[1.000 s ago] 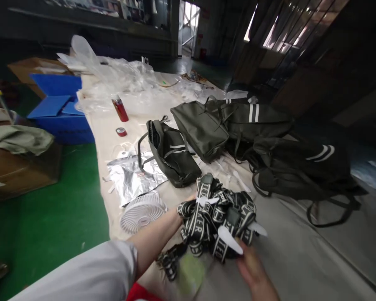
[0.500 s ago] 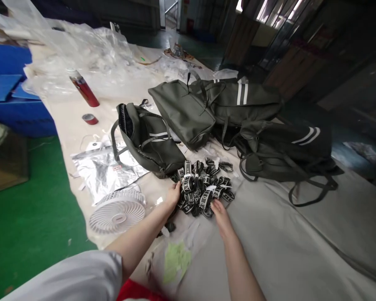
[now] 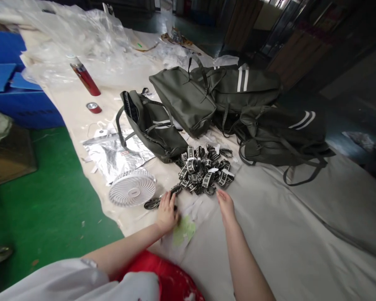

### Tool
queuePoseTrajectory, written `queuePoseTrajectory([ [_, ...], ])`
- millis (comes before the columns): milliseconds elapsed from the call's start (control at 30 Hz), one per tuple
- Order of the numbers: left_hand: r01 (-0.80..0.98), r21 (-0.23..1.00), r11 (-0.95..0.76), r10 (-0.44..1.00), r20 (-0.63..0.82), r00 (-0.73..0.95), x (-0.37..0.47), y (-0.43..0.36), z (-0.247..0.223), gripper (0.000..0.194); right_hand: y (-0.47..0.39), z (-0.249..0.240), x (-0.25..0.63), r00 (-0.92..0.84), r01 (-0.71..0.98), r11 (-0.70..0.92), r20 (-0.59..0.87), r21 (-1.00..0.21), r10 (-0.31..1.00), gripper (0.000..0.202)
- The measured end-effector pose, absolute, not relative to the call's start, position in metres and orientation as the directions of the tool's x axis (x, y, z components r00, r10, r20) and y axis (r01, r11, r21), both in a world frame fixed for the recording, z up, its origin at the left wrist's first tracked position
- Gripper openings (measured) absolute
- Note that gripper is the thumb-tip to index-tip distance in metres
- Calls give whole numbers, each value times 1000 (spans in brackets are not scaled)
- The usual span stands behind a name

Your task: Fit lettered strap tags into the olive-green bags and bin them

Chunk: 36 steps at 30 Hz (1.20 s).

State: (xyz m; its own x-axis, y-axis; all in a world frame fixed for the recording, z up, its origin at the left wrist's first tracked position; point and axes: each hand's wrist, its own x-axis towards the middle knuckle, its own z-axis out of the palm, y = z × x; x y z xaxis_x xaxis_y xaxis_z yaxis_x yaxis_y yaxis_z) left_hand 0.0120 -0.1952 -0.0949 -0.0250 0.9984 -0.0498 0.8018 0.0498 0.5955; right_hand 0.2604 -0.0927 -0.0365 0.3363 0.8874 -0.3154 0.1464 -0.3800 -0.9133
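A heap of black straps with white lettering lies on the table in front of the dark green bags. My left hand rests flat on the table by a single loose strap that trails out of the heap toward the white fan. My right hand lies on the grey cloth just below the heap's right side, fingers apart, holding nothing. A pale green slip sits between my two hands.
Several dark green bags lie behind the straps. A white round fan, a silver foil bag, a red can, a red tape roll and clear plastic sheets lie left. Blue crate beyond the table edge.
The bundle of straps, lifted in both hands a second ago, now lies on the table. Both hands have let go and drawn back toward me.
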Motion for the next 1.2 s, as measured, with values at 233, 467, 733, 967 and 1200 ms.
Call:
queuePoseTrajectory([
  [233, 452, 842, -293, 781, -62, 622, 9, -277, -77, 56, -33, -31, 212, 308, 244, -401, -321, -883, 895, 48],
  [467, 513, 857, -54, 833, -244, 496, -16, -279, -58, 40, -39, 2, 186, 199, 200, -357, -318, -913, 927, 46],
  [733, -13, 977, 213, 923, -197, 330, -22, -229, 3, 45, -169, 79, 187, -214, -54, -249, -233, -967, 949, 73],
  [967, -521, 833, 186, 963, -49, 266, -13, -233, 53, 42, -239, 108, 171, -388, 9, -264, -247, -965, 888, 68],
  [1200, -625, 751, 214, 966, -70, 247, -23, -257, 67, 26, -259, 101, 156, -382, 129, -176, -212, -976, 900, 68],
])
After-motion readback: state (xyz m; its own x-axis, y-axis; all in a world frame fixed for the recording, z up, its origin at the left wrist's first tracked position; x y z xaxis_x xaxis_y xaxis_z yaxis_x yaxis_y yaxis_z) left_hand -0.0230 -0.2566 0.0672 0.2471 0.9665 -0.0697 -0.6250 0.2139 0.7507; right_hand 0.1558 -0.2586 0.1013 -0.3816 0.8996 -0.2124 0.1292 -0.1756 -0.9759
